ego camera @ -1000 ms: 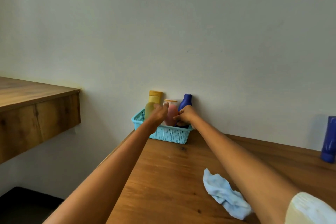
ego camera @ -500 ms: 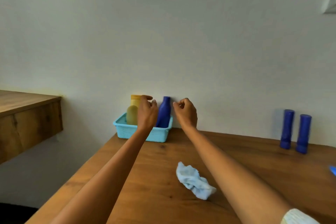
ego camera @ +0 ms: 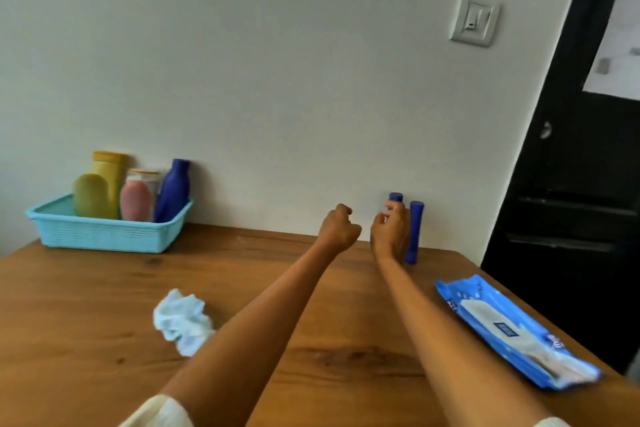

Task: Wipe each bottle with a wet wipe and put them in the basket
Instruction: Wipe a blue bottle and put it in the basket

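Observation:
A light blue basket (ego camera: 104,239) stands at the table's far left against the wall. It holds a yellow bottle (ego camera: 110,170), an olive bottle (ego camera: 90,196), a pink bottle (ego camera: 135,199) and a dark blue bottle (ego camera: 173,191). Two slim blue bottles stand at the far right by the wall. My right hand (ego camera: 389,232), fingers spread and partly bent, covers most of the left slim bottle (ego camera: 396,197); no grip shows. The right slim bottle (ego camera: 415,232) stands just beside it. My left hand (ego camera: 339,229) hovers as a fist, holding nothing. A crumpled white wipe (ego camera: 183,321) lies on the table.
A blue pack of wet wipes (ego camera: 512,329) lies near the right edge of the wooden table (ego camera: 86,305). A black door (ego camera: 571,184) stands right of the table. A light switch (ego camera: 474,20) is on the wall.
Both hands have left the basket and moved right across the table to the two slim blue bottles. The view has turned right; the dark blue bottle now stands in the basket.

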Action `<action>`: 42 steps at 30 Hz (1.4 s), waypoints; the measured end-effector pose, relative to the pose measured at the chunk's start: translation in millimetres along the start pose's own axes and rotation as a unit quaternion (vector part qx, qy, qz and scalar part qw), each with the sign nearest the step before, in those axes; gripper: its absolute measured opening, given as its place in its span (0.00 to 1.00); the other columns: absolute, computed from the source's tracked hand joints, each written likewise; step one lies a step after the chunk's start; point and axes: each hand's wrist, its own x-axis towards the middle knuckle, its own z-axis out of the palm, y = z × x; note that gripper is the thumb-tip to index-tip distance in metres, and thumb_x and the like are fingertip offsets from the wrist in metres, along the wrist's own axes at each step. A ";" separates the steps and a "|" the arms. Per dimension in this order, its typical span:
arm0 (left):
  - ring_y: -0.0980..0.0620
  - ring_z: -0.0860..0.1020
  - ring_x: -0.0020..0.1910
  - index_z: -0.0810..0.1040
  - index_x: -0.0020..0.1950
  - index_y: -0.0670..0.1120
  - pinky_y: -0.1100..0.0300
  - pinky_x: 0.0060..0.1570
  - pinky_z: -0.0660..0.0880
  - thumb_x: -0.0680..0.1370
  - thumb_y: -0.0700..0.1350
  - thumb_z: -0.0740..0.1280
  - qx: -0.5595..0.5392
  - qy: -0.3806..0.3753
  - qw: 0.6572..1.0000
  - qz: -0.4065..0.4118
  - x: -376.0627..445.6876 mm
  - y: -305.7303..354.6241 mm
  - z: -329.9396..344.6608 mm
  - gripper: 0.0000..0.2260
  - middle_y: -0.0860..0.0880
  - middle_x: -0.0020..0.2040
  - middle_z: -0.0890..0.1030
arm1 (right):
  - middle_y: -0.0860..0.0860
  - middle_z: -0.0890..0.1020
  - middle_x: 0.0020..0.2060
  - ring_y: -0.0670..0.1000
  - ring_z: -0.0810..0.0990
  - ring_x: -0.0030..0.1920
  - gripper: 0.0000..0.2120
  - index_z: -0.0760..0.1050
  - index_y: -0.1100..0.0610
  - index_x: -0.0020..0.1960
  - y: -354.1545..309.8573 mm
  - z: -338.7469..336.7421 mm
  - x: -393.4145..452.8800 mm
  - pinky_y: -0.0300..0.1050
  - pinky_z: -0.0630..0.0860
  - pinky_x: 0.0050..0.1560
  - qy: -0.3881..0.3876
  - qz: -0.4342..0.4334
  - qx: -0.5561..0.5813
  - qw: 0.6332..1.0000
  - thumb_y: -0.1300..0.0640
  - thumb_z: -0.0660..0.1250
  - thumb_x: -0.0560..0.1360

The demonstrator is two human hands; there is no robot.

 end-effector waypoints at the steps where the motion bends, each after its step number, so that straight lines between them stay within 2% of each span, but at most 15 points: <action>1: 0.43 0.72 0.63 0.63 0.71 0.40 0.52 0.61 0.71 0.77 0.38 0.61 0.003 -0.007 1.000 0.000 7.9 5.5 12.0 0.22 0.41 0.66 0.72 | 0.58 0.75 0.57 0.56 0.76 0.55 0.13 0.71 0.61 0.62 8.4 -4.4 12.3 0.45 0.72 0.47 0.000 -0.006 -0.025 1.000 0.63 0.60 0.78; 4: 0.43 0.72 0.64 0.61 0.73 0.40 0.51 0.63 0.71 0.77 0.36 0.60 -0.004 -0.013 1.000 -0.001 32.1 14.8 36.1 0.24 0.40 0.67 0.71 | 0.56 0.75 0.59 0.56 0.71 0.61 0.16 0.70 0.59 0.65 19.2 -11.8 48.6 0.50 0.73 0.52 0.002 -0.068 -0.136 0.988 0.60 0.61 0.78; 6: 0.43 0.71 0.65 0.60 0.73 0.40 0.52 0.63 0.71 0.77 0.36 0.59 -0.009 -0.011 1.000 -0.001 48.1 17.6 46.1 0.24 0.40 0.68 0.70 | 0.56 0.75 0.61 0.56 0.69 0.62 0.18 0.68 0.58 0.68 20.2 -11.9 73.3 0.50 0.70 0.57 -0.022 -0.109 -0.232 0.966 0.56 0.61 0.78; 11: 0.42 0.71 0.65 0.60 0.72 0.38 0.53 0.60 0.70 0.78 0.36 0.59 -0.026 0.004 1.000 -0.016 75.3 19.8 57.7 0.23 0.39 0.68 0.69 | 0.57 0.77 0.58 0.57 0.70 0.61 0.21 0.73 0.60 0.59 20.2 -0.6 106.8 0.50 0.67 0.57 -0.163 -0.082 -0.356 0.917 0.44 0.58 0.78; 15: 0.42 0.69 0.67 0.60 0.73 0.38 0.54 0.61 0.69 0.78 0.36 0.58 -0.024 0.000 1.000 -0.018 87.0 18.3 61.7 0.23 0.39 0.70 0.67 | 0.56 0.78 0.56 0.57 0.71 0.60 0.18 0.74 0.59 0.57 26.7 4.8 110.0 0.49 0.67 0.56 -0.182 -0.067 -0.370 0.908 0.45 0.61 0.78; 19: 0.42 0.70 0.66 0.61 0.73 0.37 0.53 0.63 0.69 0.78 0.36 0.60 -0.012 -0.020 1.000 -0.019 88.8 16.0 62.9 0.23 0.39 0.69 0.69 | 0.57 0.79 0.54 0.57 0.75 0.56 0.15 0.73 0.58 0.59 30.2 -2.7 109.3 0.49 0.72 0.54 -0.164 -0.062 -0.308 0.935 0.51 0.66 0.76; 23: 0.45 0.72 0.61 0.63 0.71 0.36 0.54 0.59 0.70 0.78 0.36 0.61 0.000 -0.013 1.000 -0.018 83.9 11.3 55.4 0.21 0.39 0.67 0.70 | 0.57 0.80 0.51 0.58 0.76 0.52 0.14 0.74 0.58 0.57 21.4 -4.7 100.7 0.50 0.75 0.52 -0.119 -0.092 -0.225 0.963 0.55 0.69 0.73; 26: 0.43 0.71 0.64 0.61 0.72 0.37 0.56 0.57 0.70 0.77 0.38 0.64 -0.004 0.001 1.000 -0.002 77.5 10.7 40.8 0.24 0.40 0.69 0.68 | 0.55 0.81 0.51 0.57 0.78 0.51 0.14 0.73 0.58 0.56 5.0 -3.1 95.5 0.51 0.77 0.52 -0.119 -0.113 -0.147 0.975 0.56 0.69 0.73; 28: 0.44 0.73 0.60 0.64 0.69 0.38 0.57 0.53 0.70 0.77 0.41 0.67 -0.022 0.017 0.999 0.023 72.4 11.4 30.0 0.24 0.40 0.67 0.70 | 0.53 0.81 0.49 0.54 0.79 0.49 0.13 0.73 0.58 0.55 -8.1 -1.9 91.8 0.45 0.77 0.46 -0.139 -0.110 -0.088 0.980 0.56 0.70 0.73; 31: 0.49 0.74 0.47 0.70 0.60 0.39 0.58 0.46 0.70 0.76 0.45 0.68 -0.046 0.048 0.996 0.063 57.7 11.4 6.3 0.17 0.42 0.54 0.76 | 0.48 0.79 0.44 0.48 0.78 0.44 0.11 0.74 0.55 0.52 -29.1 -3.9 78.9 0.33 0.71 0.36 -0.204 -0.082 0.007 0.976 0.54 0.71 0.72; 33: 0.49 0.74 0.46 0.71 0.58 0.40 0.56 0.47 0.72 0.76 0.47 0.68 -0.059 0.045 0.995 0.062 45.7 7.4 -13.9 0.16 0.44 0.50 0.76 | 0.48 0.80 0.44 0.45 0.78 0.42 0.10 0.74 0.54 0.51 -40.3 -6.2 67.0 0.31 0.70 0.34 -0.235 -0.070 0.055 0.968 0.54 0.70 0.72; 35: 0.48 0.76 0.47 0.72 0.58 0.40 0.56 0.50 0.73 0.76 0.49 0.69 -0.063 0.003 0.997 0.047 30.3 1.5 -40.2 0.17 0.44 0.51 0.77 | 0.47 0.80 0.45 0.44 0.78 0.43 0.09 0.75 0.53 0.51 -49.2 -8.0 51.8 0.31 0.70 0.35 -0.254 -0.059 0.090 0.961 0.54 0.70 0.72; 37: 0.48 0.76 0.52 0.72 0.64 0.41 0.58 0.51 0.73 0.75 0.50 0.71 -0.058 -0.043 0.997 0.028 20.2 -3.7 -60.1 0.22 0.42 0.57 0.78 | 0.47 0.80 0.45 0.45 0.77 0.46 0.08 0.75 0.53 0.51 -52.5 -7.9 39.0 0.32 0.70 0.38 -0.261 -0.046 0.110 0.958 0.54 0.69 0.73; 40: 0.45 0.74 0.60 0.64 0.72 0.40 0.57 0.53 0.70 0.73 0.51 0.73 -0.052 -0.041 0.998 -0.015 0.0 -12.3 -85.7 0.33 0.42 0.64 0.75 | 0.48 0.80 0.45 0.47 0.78 0.46 0.07 0.75 0.54 0.49 -62.5 -6.4 13.5 0.38 0.76 0.44 -0.254 -0.013 0.145 0.956 0.55 0.69 0.73; 42: 0.45 0.75 0.59 0.64 0.72 0.39 0.56 0.54 0.73 0.73 0.51 0.73 -0.040 -0.047 0.998 -0.025 -14.4 -18.1 -97.8 0.33 0.41 0.63 0.76 | 0.51 0.81 0.45 0.50 0.80 0.45 0.07 0.75 0.56 0.49 -70.9 -4.0 -5.9 0.40 0.78 0.42 -0.254 0.018 0.192 0.948 0.56 0.69 0.73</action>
